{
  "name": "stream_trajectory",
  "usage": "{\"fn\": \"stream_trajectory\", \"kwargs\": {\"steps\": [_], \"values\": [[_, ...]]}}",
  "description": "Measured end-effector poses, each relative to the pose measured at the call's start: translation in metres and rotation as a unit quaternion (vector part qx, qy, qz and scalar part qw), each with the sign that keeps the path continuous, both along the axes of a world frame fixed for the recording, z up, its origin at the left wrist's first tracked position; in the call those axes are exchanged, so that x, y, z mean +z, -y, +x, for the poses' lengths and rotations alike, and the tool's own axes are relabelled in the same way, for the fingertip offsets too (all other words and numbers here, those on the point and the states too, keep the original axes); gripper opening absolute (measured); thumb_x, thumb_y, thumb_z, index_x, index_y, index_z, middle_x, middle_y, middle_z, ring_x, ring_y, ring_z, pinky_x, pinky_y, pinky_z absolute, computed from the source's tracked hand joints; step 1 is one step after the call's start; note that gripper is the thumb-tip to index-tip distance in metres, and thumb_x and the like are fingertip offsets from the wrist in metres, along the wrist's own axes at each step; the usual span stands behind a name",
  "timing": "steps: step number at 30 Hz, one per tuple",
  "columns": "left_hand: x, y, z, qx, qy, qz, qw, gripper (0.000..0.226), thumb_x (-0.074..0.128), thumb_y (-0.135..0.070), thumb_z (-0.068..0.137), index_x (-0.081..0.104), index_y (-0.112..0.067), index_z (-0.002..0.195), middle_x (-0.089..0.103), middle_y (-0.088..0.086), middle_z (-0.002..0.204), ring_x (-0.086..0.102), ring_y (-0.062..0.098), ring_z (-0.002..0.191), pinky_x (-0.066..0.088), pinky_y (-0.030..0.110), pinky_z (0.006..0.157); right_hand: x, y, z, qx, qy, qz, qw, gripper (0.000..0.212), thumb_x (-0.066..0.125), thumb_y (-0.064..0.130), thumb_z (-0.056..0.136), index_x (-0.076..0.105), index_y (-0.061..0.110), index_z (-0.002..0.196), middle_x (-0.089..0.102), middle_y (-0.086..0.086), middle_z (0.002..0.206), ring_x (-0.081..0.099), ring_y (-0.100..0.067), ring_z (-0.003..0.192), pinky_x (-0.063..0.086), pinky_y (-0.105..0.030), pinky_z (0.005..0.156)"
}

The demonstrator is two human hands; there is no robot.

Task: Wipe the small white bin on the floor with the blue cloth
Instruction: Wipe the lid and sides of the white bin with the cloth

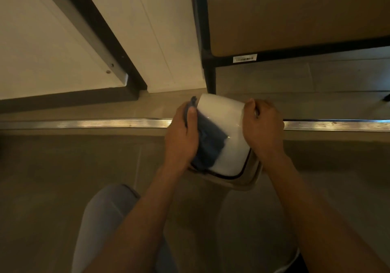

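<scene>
The small white bin [226,125] is tipped on its side, base pointing away from me and its dark-rimmed opening toward me. My left hand [181,137] presses the blue cloth [210,144] against the bin's left side, thumb on top of the cloth. The cloth drapes over the left half of the bin's upper wall. My right hand [261,127] grips the bin's right side and steadies it. A grey liner or lid edge [249,180] shows around the opening.
A metal floor strip [84,123] runs across under the bin. Beyond stand a white cabinet [158,40] with black trim and a black-framed shelf [207,68] holding a brown box [295,15]. My grey-trousered knee [105,215] is at lower left.
</scene>
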State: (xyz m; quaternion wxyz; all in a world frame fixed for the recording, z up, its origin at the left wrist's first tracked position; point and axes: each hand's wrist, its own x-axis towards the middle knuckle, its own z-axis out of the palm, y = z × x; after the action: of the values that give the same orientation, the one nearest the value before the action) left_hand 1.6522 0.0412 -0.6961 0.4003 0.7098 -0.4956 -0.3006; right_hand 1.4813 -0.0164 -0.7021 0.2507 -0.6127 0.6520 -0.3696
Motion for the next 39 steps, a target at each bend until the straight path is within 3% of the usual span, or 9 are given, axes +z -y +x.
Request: {"fn": "stream_trajectory", "kwargs": {"steps": [6,11,14,20,23,26,31,34,39], "values": [[0.024,0.080,-0.007,-0.063,0.164,0.113,0.978,0.044,0.030,-0.047,0.107,0.057,-0.020,0.129,0.065,0.009,0.122,0.060,0.026,0.109,0.044,0.036,0.089,-0.001,0.001,-0.001,0.003,0.021,0.010,1.000,0.030,0.040,0.030,0.104,0.057,0.017,0.082,0.056,-0.005,0.082,0.050,-0.011,0.070,0.034,-0.017,0.061],[0.014,0.019,0.004,-0.047,0.045,-0.025,0.998,0.033,0.034,-0.041,0.109,0.055,-0.026,0.130,0.062,-0.005,0.120,0.059,0.007,0.110,0.045,0.022,0.096,0.000,-0.001,0.003,0.002,0.037,0.025,0.999,0.028,0.042,0.029,0.104,0.058,0.015,0.085,0.055,-0.001,0.084,0.046,0.004,0.067,0.031,-0.003,0.057],[0.019,0.032,0.015,-0.048,0.036,0.049,0.997,0.036,0.031,-0.041,0.109,0.057,-0.026,0.128,0.060,-0.004,0.113,0.058,0.012,0.108,0.044,0.018,0.089,0.001,0.000,0.001,0.006,0.047,0.032,0.998,0.028,0.041,0.027,0.104,0.053,0.016,0.081,0.052,0.002,0.080,0.046,0.004,0.066,0.031,-0.004,0.056],[0.043,0.094,-0.041,-0.214,0.417,0.068,0.881,0.044,0.026,-0.043,0.107,0.064,-0.020,0.105,0.067,0.009,0.106,0.064,0.027,0.096,0.047,0.039,0.084,0.011,0.001,0.003,0.001,0.048,0.028,0.998,0.027,0.038,0.013,0.104,0.052,0.011,0.081,0.047,0.000,0.079,0.042,-0.012,0.069,0.023,-0.021,0.060],[0.043,0.078,-0.043,-0.282,0.373,-0.028,0.884,0.048,0.025,-0.045,0.108,0.067,-0.023,0.110,0.069,0.005,0.109,0.064,0.021,0.094,0.048,0.037,0.085,0.009,-0.001,0.005,-0.014,0.064,0.010,0.998,0.028,0.037,0.011,0.104,0.054,0.008,0.082,0.049,-0.002,0.079,0.045,-0.017,0.072,0.022,-0.021,0.061],[0.042,0.088,-0.008,-0.255,0.335,0.048,0.906,0.045,0.026,-0.042,0.109,0.066,-0.022,0.115,0.069,0.010,0.115,0.064,0.029,0.102,0.050,0.041,0.090,0.004,0.000,0.005,-0.041,0.069,0.027,0.996,0.027,0.037,0.015,0.104,0.057,0.005,0.090,0.051,-0.006,0.088,0.044,-0.015,0.075,0.022,-0.021,0.060],[0.048,0.106,-0.036,-0.292,0.484,0.099,0.819,0.040,0.029,-0.037,0.108,0.063,-0.018,0.117,0.065,0.010,0.115,0.061,0.027,0.101,0.046,0.039,0.083,0.003,0.002,0.005,-0.054,0.094,0.037,0.993,0.017,0.039,0.018,0.104,0.050,0.009,0.095,0.048,-0.002,0.086,0.044,-0.012,0.073,0.028,-0.018,0.056],[0.048,0.097,-0.050,-0.313,0.392,0.053,0.863,0.050,0.024,-0.044,0.109,0.067,-0.019,0.108,0.068,0.008,0.101,0.064,0.024,0.091,0.048,0.038,0.084,0.004,0.000,0.004,-0.047,0.121,0.038,0.991,0.015,0.042,0.019,0.102,0.048,0.010,0.093,0.049,-0.001,0.081,0.046,-0.006,0.067,0.034,-0.010,0.056],[0.046,0.114,-0.001,-0.293,0.436,0.162,0.835,0.044,0.021,-0.043,0.109,0.057,-0.026,0.129,0.058,0.011,0.135,0.056,0.032,0.116,0.044,0.043,0.095,0.004,0.000,0.006,-0.058,0.096,0.043,0.993,0.013,0.039,0.018,0.103,0.048,0.013,0.095,0.054,-0.005,0.088,0.047,-0.007,0.069,0.030,-0.015,0.053]]}}
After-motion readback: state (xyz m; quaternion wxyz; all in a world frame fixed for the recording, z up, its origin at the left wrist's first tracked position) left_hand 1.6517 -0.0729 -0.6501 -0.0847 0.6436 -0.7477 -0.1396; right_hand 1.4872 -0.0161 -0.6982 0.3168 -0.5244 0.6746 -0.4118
